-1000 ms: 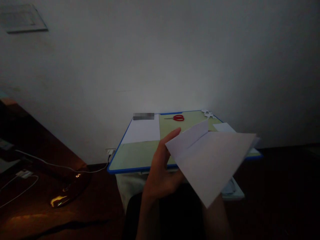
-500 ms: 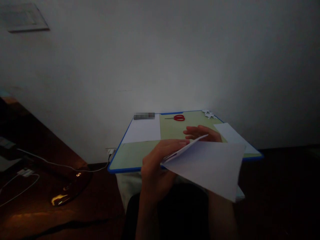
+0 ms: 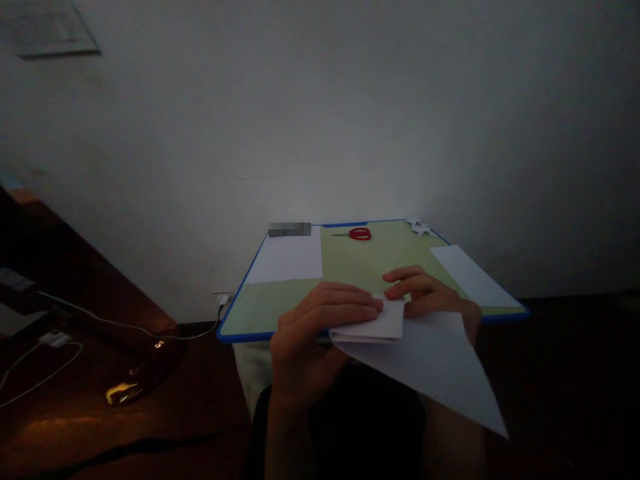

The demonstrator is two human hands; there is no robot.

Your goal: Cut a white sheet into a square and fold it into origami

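A white sheet of paper is held in the air over my lap, in front of the table's near edge. Its left part is folded into a small layered flap, while the rest hangs down to the right as a loose slanting piece. My left hand grips the folded part, fingers flat on top and thumb underneath. My right hand is at the flap's far right corner, its fingertips curled against the paper; its thumb is hidden.
The green table has a blue rim. On it are red-handled scissors, a blurred-out dark object, a white sheet at left, another at right and paper scraps. A white cable runs at left.
The folded flap, raised at a slant before, now lies flatter under my left fingers. My right hand has come from behind the paper to its corner. The loose part hangs lower and further right.
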